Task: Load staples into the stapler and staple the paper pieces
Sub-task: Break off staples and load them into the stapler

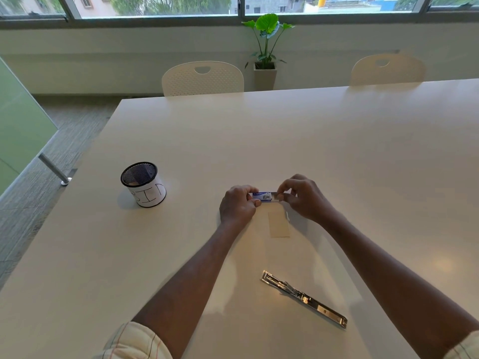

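My left hand (239, 205) grips a small blue-and-white staple box (262, 196) by its left end, just above the table. My right hand (303, 196) pinches the box's inner tray (276, 198), which sticks out to the right. Just below the box lies a small tan paper piece (279, 224) flat on the table, with a thin white strip (287, 216) beside it. Nearer to me, a metal stapler (304, 297) lies swung fully open and flat, running diagonally from upper left to lower right.
A black mesh pen cup (143, 183) wrapped in white paper stands on the white table (337, 151) to the left. Two white chairs (203, 78) face the far edge, a potted plant (265, 47) behind them. The table's left edge drops to carpet.
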Demonstrator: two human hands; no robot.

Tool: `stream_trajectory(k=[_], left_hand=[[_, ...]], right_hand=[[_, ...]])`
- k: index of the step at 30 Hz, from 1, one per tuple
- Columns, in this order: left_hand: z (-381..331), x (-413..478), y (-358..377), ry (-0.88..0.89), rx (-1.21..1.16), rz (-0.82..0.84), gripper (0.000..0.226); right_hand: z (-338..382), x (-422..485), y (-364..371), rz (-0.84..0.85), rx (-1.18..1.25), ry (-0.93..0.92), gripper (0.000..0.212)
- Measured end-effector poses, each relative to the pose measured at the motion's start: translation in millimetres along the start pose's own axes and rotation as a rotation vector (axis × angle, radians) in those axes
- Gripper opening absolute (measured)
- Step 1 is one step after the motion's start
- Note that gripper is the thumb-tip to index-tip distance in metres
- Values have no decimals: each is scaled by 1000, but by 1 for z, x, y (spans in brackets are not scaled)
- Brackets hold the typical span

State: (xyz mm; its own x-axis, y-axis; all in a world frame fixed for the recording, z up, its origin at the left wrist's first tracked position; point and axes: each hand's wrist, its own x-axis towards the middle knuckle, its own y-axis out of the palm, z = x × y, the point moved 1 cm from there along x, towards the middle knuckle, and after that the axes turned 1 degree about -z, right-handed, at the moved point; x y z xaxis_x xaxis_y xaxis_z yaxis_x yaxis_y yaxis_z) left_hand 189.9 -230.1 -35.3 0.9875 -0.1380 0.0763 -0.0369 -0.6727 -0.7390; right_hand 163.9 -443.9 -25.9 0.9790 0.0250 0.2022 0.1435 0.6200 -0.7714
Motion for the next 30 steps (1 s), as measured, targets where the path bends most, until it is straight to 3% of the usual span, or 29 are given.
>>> stream_trajectory(k=[9, 21, 30], left_hand=[[0, 0, -2, 5, 4, 13, 35], [0, -1, -2, 3, 1, 12, 34], [-1, -1, -3, 6, 2, 18, 34]], right_hand=[[14, 1, -8, 83, -186, -131, 13], [20, 4, -6, 89, -178, 17, 10], [30, 5, -5, 109, -288, -28, 11]])
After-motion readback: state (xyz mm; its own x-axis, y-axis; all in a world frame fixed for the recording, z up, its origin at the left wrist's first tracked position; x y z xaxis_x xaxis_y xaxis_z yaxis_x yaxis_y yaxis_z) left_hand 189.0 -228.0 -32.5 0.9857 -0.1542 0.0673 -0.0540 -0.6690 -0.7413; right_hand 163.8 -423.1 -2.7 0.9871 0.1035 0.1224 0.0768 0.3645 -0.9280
